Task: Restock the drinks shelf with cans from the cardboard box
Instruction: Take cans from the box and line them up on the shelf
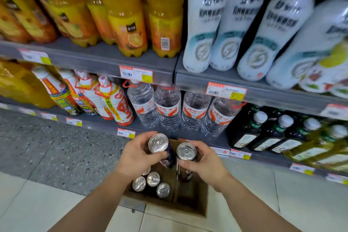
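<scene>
Silver tops are seen on the can [158, 142] gripped by the left hand [137, 153] and the can [186, 151] gripped by the right hand [205, 162]; a dark purple side is shown on the first. The cardboard box [190, 205] is brown. Orange bottles [124, 15] with yellow labels are shelved beside white bottles [203, 24] marked in grey and teal. Clear water bottles [167, 107] are banded red and white. Price tags [136, 74] are printed red, white and yellow. The floor [56, 149] is speckled grey.

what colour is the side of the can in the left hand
Dark purple, below its silver top: the can in the left hand, head view.
</scene>
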Tool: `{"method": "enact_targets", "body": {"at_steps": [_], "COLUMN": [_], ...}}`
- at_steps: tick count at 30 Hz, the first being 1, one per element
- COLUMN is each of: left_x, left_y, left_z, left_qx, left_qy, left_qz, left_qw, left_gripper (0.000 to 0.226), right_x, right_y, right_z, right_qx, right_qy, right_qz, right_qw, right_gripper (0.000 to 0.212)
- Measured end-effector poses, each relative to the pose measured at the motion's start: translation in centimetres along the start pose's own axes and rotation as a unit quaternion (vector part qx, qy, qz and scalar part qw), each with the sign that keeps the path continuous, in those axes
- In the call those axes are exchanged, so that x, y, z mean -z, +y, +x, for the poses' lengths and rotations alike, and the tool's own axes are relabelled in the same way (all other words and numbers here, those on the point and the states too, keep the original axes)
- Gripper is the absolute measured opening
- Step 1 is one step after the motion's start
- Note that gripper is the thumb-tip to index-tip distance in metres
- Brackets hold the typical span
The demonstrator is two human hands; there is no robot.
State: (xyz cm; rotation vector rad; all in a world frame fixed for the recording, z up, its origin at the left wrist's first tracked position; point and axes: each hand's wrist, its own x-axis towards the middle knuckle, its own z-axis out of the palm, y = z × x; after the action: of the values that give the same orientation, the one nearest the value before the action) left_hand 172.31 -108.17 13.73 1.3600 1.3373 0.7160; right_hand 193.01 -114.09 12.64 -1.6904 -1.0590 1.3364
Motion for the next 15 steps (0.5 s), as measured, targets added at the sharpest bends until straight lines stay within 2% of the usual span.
{"method": "enact_targets", "body": {"at_steps": [3, 7, 11, 14, 15], "left_x": [2.7, 6.5, 8.6, 7.8, 7.0], "left_y": [9.9, 25.4, 41.7, 51.2, 53.8], "left_z": [-2.9, -7.6, -12.0, -14.2, -14.8], "left_qx": [0.007, -0.019, -0.081, -0.148, -0.164], "left_qy": [-0.016, -0.068, -0.12, -0.134, -0.139], "left_qz": [0.006, 0.067, 0.133, 0.169, 0.177], "left_qw": [1.0, 0.995, 0.98, 0.965, 0.961], "left_gripper": [0.055, 0.046, 0.026, 0.046, 0.053], "right_x": [2.8, 7.3, 12.4, 16.4, 17.8], "right_y": [-9.6, -24.4, -38.2, -45.1, -46.7], "right_z": [-4.9, -13.0, -21.8, -27.4, -29.1], "right_qx": [-0.004, 0.006, 0.037, 0.074, 0.089], "right_qy": [-0.023, -0.038, 0.009, 0.056, 0.072], "right_qz": [0.014, 0.019, 0.037, 0.032, 0.032], "right_qw": [1.0, 0.999, 0.999, 0.995, 0.993], "right_gripper": [0.044, 0.041, 0.034, 0.043, 0.038]}}
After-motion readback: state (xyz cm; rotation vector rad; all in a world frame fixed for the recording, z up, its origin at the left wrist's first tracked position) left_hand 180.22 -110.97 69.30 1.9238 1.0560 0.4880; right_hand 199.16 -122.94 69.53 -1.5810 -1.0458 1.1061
